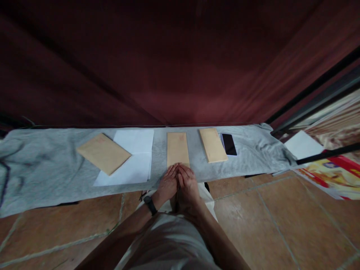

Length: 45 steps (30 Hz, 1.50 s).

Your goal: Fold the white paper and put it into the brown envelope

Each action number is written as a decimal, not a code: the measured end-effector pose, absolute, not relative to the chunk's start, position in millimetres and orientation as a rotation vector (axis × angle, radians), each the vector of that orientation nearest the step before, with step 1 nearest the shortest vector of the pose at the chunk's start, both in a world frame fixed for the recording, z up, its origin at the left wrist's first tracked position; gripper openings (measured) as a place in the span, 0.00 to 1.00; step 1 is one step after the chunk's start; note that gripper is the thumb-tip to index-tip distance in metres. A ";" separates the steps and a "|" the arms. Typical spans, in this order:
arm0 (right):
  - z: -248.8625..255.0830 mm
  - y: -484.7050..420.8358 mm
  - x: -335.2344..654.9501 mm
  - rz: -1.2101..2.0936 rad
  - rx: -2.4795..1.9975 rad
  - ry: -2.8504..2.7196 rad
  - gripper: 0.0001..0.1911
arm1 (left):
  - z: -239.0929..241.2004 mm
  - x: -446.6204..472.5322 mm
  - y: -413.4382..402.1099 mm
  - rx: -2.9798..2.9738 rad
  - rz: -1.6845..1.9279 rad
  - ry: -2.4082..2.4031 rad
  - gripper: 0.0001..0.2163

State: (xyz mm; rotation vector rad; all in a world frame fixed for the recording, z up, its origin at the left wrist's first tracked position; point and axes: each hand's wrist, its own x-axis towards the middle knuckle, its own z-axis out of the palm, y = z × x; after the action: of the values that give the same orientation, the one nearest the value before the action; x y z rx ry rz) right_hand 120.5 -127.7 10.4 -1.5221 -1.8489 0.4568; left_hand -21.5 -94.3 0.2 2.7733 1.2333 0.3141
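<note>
A tan paper envelope (177, 148) lies lengthwise in front of me on a grey cloth. On its near end rest my left hand (168, 182) and my right hand (188, 182), side by side, fingertips meeting in the middle. The fingers of both lie stretched out over the paper, and neither hand grips anything visible. White paper sheets (137, 165) with a crease across them are to the left. Another tan envelope (102, 153) lies askew, overlapping the sheets. To the right is a thicker tan envelope or stack of envelopes (213, 145), slightly turned.
A dark-screened phone (229, 144) lies right of the stack. The grey cloth (50, 168) covers a long narrow surface, with a dark red curtain (174, 75) behind it. At the far right are dark metal bars, a white sheet (303, 145) and a colourful printed box (337, 174).
</note>
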 end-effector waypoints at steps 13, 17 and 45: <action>2.5 -134.1 117.7 0.282 -1.691 -1.970 0.26 | -4.5 -28.9 -93.6 2.740 0.360 1.287 0.28; 0.1 -133.7 116.1 0.247 -1.726 -1.955 0.25 | 2.9 -36.1 -94.8 2.726 0.371 1.288 0.27; 57.9 -136.0 131.9 0.899 -1.480 -1.387 0.28 | -4.9 -20.9 -82.3 2.763 0.403 1.178 0.26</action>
State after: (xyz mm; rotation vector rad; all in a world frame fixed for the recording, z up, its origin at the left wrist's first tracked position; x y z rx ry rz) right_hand 131.9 -136.0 57.9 -1.4804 -1.3870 0.8990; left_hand -20.9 -82.3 -4.9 2.7630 1.1784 0.4028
